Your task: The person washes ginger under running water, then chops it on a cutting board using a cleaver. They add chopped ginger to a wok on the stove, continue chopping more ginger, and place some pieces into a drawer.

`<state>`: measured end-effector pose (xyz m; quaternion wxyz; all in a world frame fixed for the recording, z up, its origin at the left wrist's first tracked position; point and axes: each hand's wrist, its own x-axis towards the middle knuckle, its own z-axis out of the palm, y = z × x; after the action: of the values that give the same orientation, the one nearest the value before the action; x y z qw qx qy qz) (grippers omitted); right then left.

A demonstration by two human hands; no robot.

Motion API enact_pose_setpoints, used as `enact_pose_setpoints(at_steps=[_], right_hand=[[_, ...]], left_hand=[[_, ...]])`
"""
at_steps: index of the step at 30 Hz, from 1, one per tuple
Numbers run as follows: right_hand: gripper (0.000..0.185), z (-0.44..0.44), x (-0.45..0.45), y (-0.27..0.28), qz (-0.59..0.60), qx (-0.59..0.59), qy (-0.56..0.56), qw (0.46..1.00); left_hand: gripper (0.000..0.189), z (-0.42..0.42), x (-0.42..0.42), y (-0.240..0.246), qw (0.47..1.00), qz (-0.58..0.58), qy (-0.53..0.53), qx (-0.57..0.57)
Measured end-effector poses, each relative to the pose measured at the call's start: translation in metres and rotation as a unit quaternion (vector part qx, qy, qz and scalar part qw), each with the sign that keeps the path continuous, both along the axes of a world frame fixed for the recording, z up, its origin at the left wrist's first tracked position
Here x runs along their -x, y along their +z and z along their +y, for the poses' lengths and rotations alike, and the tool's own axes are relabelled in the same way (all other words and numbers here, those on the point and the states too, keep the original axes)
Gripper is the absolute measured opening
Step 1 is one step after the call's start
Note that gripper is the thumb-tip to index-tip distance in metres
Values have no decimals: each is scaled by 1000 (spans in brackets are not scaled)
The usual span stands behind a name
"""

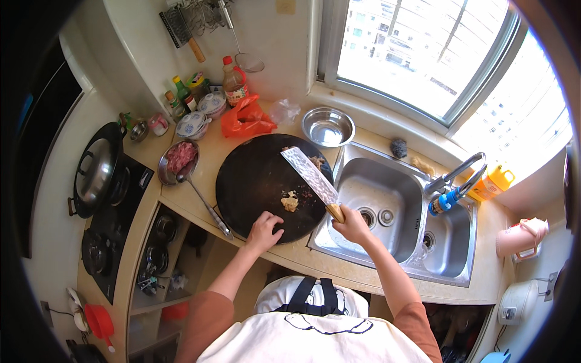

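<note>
My right hand (352,223) grips the wooden handle of a cleaver (312,176), whose broad, wet-looking blade is held over the right side of a round black cutting board (245,181). Resting at the board's near edge is my left hand (265,231), fingers apart and holding nothing. A small heap of pale yellow chopped food (289,202), perhaps ginger or garlic, lies on the board between my hands. Dark reddish bits (307,193) are scattered beside it. Behind the blade, a greyish-brown clump of food (317,162) is partly hidden.
Left of the board stands a metal bowl of minced meat (181,156) with a long-handled ladle (204,202) across its rim. A steel basin (328,127) and red plastic bag (247,119) sit behind. To the right is a double sink (381,195); a lidded wok (97,170) occupies the stove.
</note>
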<state>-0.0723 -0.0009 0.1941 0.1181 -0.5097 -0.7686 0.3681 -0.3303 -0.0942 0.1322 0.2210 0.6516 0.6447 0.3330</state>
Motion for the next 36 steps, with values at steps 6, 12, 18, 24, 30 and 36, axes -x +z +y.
enact_pose_setpoints(at_steps=[6,12,18,24,30,36], right_hand=[[25,3,-5,12,-16,-16,32,999],[25,-5,-33,9,-45,-8,40,998],[24,-3,-44,7,-53,-40,54,996],[25,7,-24,15,-82,-53,76,992],[32,18,31,3,-136,-99,116,979],[36,38,83,-19,-144,-197,167,955]], left_hand=[[10,8,-9,-4,996,78,5,-36],[9,-2,0,11,994,43,-14,95],[7,32,-24,7,997,76,-20,-23],[17,28,-52,17,986,-70,103,-110],[7,-73,-35,10,957,-110,252,-93],[6,-168,-29,-24,927,-154,337,-54]])
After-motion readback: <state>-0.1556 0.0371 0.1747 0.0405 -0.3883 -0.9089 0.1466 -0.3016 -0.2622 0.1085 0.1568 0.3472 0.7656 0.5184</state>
